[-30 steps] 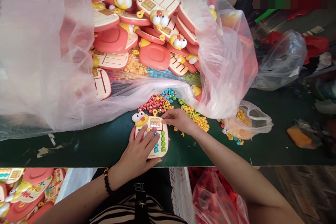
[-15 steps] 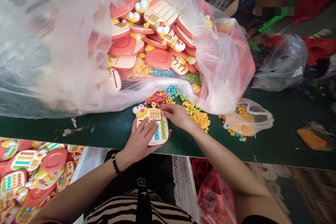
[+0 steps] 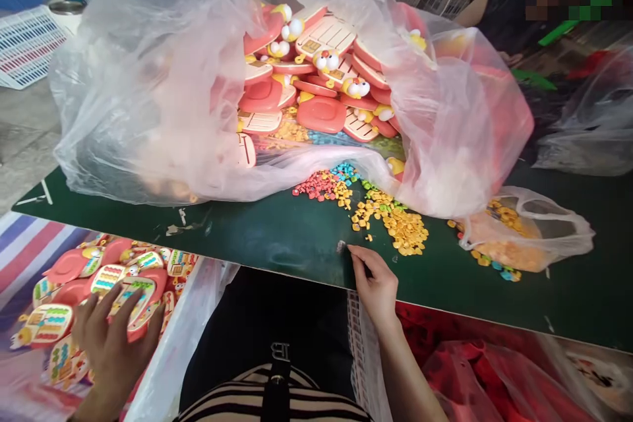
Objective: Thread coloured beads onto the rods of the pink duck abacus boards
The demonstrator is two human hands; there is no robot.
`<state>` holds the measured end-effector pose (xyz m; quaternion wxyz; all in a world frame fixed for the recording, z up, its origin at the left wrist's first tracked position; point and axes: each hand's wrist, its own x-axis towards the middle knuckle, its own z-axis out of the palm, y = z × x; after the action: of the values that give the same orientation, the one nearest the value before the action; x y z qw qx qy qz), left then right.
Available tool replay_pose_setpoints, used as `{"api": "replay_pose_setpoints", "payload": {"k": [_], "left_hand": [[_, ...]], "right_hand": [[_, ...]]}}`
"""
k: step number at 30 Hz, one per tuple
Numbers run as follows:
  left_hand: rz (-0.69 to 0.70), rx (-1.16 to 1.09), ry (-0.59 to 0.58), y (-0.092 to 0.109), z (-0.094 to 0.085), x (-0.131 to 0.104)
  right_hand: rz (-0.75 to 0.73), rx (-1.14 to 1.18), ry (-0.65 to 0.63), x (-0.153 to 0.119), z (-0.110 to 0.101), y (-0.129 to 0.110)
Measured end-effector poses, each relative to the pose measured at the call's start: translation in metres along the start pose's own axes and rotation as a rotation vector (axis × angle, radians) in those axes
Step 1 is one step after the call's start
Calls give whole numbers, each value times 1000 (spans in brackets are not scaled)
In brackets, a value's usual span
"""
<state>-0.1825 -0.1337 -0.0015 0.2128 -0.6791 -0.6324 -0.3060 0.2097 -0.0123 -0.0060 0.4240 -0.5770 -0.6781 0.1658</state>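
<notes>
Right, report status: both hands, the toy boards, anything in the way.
Left hand spread over the toy boards, contact unclear. Right hand pinched shut at the table's near edge. Yellow pieces lie beyond it, blocking neither hand.

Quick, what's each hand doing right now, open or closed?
Left hand: open, fingers spread over a toy; can't tell if it's gripping.
Right hand: closed, fingertips pinched together over the green table; can't tell if anything's between them.

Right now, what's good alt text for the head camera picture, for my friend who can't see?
A person's left hand is spread over heaped toy boards beside a green table. The right hand is at the table's front edge, with small colourful pieces and an open plastic bag of toys beyond it.
</notes>
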Motion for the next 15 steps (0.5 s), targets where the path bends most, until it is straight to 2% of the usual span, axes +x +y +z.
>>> {"api": "replay_pose_setpoints", "payload": {"k": [1, 2, 5, 8, 10, 12, 15], "left_hand": [[61, -27, 43, 10, 6, 20], [122, -75, 145, 24, 13, 42], [253, -309, 138, 72, 37, 104], [342, -529, 82, 119, 68, 162], [331, -638, -120, 146, 95, 199], [259, -714, -398, 174, 126, 237], [223, -743, -499, 221, 172, 288]], "right_hand": [[-18, -6, -13, 1, 1, -1], [-34, -8, -24, 2, 2, -2], [-64, -3, -38, 2, -1, -2], [-44, 30, -36, -3, -5, -1], [-14, 60, -25, -6, -6, -1], [5, 85, -19, -7, -6, -2], [5, 110, -21, -6, -5, -4]]}}
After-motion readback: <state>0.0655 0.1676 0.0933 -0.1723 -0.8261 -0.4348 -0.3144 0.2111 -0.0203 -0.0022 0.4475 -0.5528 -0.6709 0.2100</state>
